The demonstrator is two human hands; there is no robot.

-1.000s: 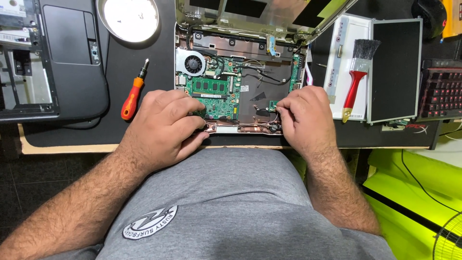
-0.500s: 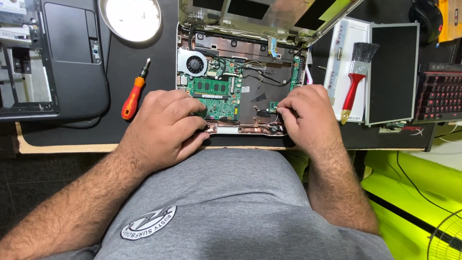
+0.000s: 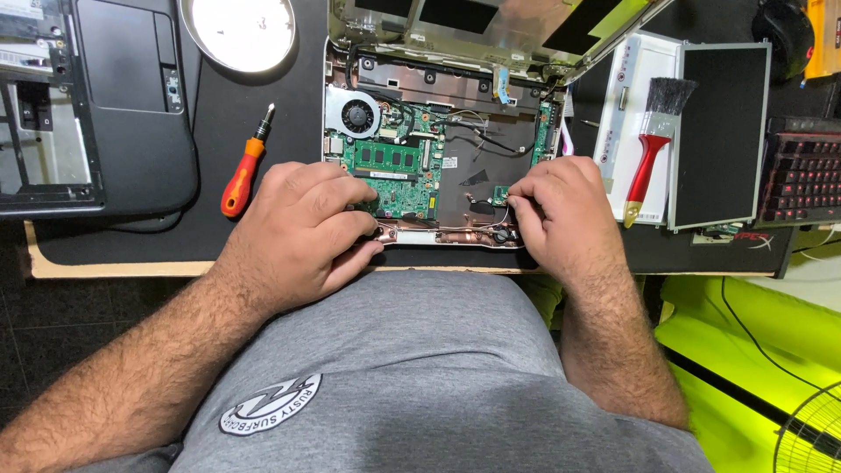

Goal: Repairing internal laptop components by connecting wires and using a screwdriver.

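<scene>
Little has moved since the earlier frames: both hands stay where they were on the opened laptop base [image 3: 438, 166], which lies at the middle of the worktop's [image 3: 219, 114] near edge, with only the view shifting slightly. The left hand [image 3: 302, 223] rests curled over the green circuit board [image 3: 390, 175], its fingers [image 3: 355, 219] bent and pressing the base's front rim, holding nothing loose. The right hand [image 3: 556, 210] has its fingers [image 3: 524, 191] drawn narrow around a small green board [image 3: 499, 194] and the thin wires beside it; whether they actually pinch it I cannot tell. To do this well, the left hand should brace the base firmly while the right works gently and straight, without tugging the wires. An orange-handled screwdriver [image 3: 243, 166] lies to the left, a red-handled brush [image 3: 653, 144] to the right.
</scene>
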